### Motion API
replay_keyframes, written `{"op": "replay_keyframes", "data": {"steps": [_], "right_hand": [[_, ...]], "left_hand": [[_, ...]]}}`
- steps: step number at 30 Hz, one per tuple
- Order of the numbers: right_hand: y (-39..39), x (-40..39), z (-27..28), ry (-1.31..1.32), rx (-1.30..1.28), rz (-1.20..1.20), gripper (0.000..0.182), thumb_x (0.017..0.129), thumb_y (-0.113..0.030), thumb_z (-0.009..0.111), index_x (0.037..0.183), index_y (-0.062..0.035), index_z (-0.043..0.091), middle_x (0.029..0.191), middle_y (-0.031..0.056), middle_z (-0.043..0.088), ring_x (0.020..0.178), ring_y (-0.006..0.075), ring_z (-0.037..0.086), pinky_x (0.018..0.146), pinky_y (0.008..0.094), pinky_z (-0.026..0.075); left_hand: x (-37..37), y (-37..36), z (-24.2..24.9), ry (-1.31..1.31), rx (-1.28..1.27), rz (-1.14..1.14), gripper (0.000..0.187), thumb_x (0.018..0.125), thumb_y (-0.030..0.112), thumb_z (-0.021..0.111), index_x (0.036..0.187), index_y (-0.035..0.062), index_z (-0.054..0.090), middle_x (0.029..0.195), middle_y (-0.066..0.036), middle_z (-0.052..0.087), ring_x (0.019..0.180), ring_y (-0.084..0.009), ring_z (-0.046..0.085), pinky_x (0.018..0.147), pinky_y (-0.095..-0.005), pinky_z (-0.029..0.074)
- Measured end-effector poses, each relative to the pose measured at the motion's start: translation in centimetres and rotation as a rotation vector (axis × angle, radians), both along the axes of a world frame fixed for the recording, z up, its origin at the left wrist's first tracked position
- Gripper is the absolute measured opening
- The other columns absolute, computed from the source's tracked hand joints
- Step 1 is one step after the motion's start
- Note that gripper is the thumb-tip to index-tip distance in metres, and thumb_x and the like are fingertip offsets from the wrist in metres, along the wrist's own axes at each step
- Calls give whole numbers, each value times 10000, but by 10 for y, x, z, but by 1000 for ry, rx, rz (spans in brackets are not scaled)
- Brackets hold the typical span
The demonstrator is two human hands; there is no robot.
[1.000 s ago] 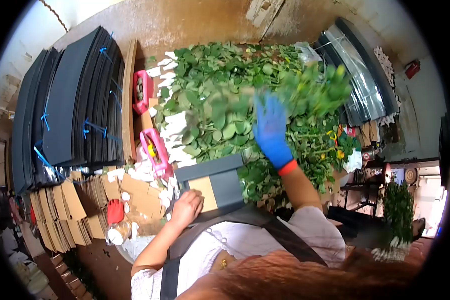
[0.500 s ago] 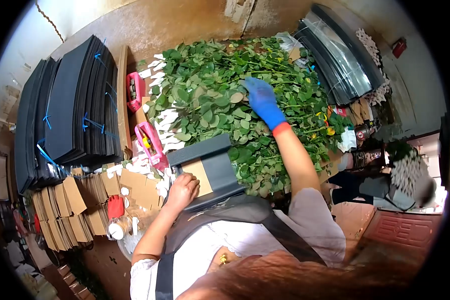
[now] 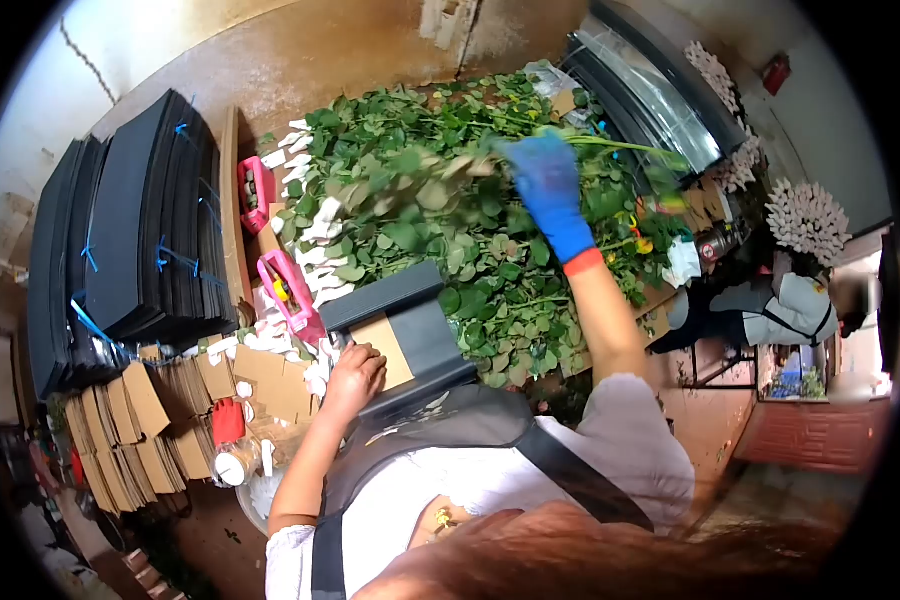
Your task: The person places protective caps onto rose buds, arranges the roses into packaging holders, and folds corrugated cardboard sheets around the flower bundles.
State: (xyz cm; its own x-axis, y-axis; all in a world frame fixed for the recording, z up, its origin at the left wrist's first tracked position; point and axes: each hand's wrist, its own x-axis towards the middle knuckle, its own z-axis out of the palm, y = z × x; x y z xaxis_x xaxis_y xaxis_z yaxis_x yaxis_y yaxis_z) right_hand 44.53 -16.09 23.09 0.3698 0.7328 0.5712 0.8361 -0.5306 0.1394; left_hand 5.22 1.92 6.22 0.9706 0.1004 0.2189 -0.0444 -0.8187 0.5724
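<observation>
Two hands (image 3: 358,376) (image 3: 547,190), one blue glove (image 3: 555,205), one grey tray (image 3: 426,335)

No readable text, label, brand, number or sign shows on anything in this view.

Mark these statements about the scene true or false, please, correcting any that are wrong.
1. The right hand wears a blue glove. True.
2. Both hands are gloved. False: the left hand is bare.
3. The left hand is at a brown cardboard piece on a dark grey stand. True.
4. The pink objects lie right of the green leaves. False: both pink objects lie to the picture's left of them.
5. Blue ties bind the dark sheets. True.
</observation>
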Motion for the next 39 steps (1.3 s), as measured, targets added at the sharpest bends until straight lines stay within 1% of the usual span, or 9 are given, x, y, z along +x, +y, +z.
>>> {"op": "replay_keyframes", "data": {"steps": [7,14,19,21,24,29,32,36,39], "right_hand": [[-44,-9,-4,44,188,227,514,741,-11,670,1210,-219,694,1060,69,636,1059,305,589,1001,461,460],[-127,-79,-32,470,-305,338,451,763,-12,681,1123,-282,713,885,63,666,818,307,635,714,409,514],[-163,-85,-100,671,-455,352,358,772,-30,646,1017,-278,727,872,31,664,834,303,634,721,442,502],[-162,-81,-107,636,-553,308,328,785,-59,670,1033,-265,730,967,54,675,916,310,639,783,452,503],[-119,-72,-81,399,-843,-83,263,807,-148,678,1046,-246,726,939,71,676,906,316,661,760,460,524],[10,-43,-90,45,157,176,261,855,-136,605,1094,-168,705,958,114,712,870,330,669,752,457,525],[36,-12,-140,404,-419,-98,331,831,-94,602,1138,-178,694,1020,104,696,968,324,639,851,435,511],[7,-34,-68,153,132,128,472,768,-38,658,1210,-202,675,1089,91,680,944,332,629,882,432,516],[-22,-69,-15,339,-22,159,568,748,-5,639,1260,-248,672,1183,93,682,1124,313,609,1026,409,475]], "left_hand": [[-1,2,1,-5,-49,-7,287,800,146,764,1053,25,703,986,-125,653,1021,-324,628,1053,-458,455],[-16,3,-15,187,-252,189,1064,660,405,924,1510,63,382,1204,-131,677,1165,-319,617,1046,-399,451],[-7,0,10,153,-313,108,697,764,326,849,1362,92,579,1192,-121,655,1167,-348,591,1119,-467,403],[-9,2,-3,70,-196,18,360,759,275,847,1028,53,756,1138,-130,636,1202,-347,556,997,-460,463],[-7,2,3,76,-208,-4,368,713,282,875,987,64,760,1183,-140,612,1184,-359,548,975,-443,477],[-6,6,7,161,-210,-64,359,721,289,869,999,83,773,1193,-122,590,1126,-331,547,952,-413,475],[-8,4,8,171,-227,-39,330,725,284,863,991,103,788,1201,-125,590,1133,-332,542,959,-416,469],[-8,2,6,158,-231,-27,330,733,296,862,966,75,784,1197,-121,597,1075,-316,557,935,-414,466],[-6,5,7,141,-231,-28,326,732,304,862,955,78,787,1203,-124,587,1092,-323,541,942,-416,457]]}}
